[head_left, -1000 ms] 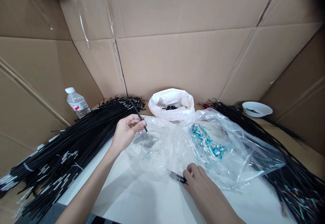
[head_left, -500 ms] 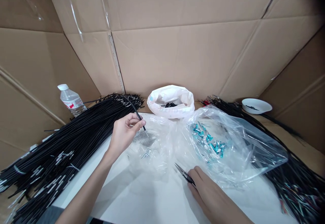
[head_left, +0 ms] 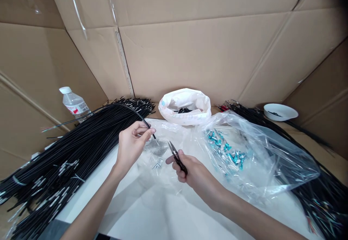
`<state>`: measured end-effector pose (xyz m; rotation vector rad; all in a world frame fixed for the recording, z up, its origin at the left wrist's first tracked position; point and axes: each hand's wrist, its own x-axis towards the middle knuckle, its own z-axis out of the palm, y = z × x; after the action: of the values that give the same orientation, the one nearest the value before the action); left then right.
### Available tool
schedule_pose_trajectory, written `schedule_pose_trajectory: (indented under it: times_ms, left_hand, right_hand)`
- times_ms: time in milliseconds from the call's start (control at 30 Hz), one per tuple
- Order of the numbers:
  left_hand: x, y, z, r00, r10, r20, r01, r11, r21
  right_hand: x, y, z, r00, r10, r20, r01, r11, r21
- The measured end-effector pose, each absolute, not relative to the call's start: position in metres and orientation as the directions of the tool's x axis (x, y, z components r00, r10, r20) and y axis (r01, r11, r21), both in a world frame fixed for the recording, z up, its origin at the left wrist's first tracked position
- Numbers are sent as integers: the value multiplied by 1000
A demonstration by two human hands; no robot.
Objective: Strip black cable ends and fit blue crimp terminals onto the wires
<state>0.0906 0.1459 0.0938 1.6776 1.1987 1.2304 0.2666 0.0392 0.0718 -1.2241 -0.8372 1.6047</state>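
Note:
Between thumb and fingers, my left hand point(head_left: 134, 140) pinches a black cable point(head_left: 136, 113) near its end. The cable arcs back to the left over the cable pile, and its tip points down above clear plastic and a grey patch point(head_left: 157, 147). Thin pale strands seem to stick out of the tip. My right hand point(head_left: 187, 167) is closed around small dark thread snips point(head_left: 176, 158). Their pointed blades aim up and left, slightly apart, to the right of the cable tip and not touching it.
A big bundle of black cables point(head_left: 89, 138) lies left, beside a water bottle point(head_left: 74, 104). A white bag point(head_left: 185, 118) with black bits stands at the back. Right are a clear bag point(head_left: 277, 156) by teal-and-silver pieces point(head_left: 227, 149), more cables point(head_left: 320, 203) and a white bowl point(head_left: 282, 113).
My right hand has brought the snips up and left, closer to the cable tip. My left hand keeps its pinch, almost still, while the cable's far end has come into view at the left.

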Motion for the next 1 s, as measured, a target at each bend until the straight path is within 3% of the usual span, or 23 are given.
schedule_pose_trajectory:
  times_ms: [133,300,1000]
  left_hand:
    - [88,145,92,92,948,304,295,-317,902]
    - [87,144,87,101,949,298,266,-314,911]
    - [91,147,85,39,955,295,341,-291,894]
  right_hand:
    - [254,50,70,-160,917,-364,-376,-398,-837]
    - [244,59,68,-262,892,-369,-365,-446,-818]
    - [232,65,66,-226,896,-381,-506,-443,-740]
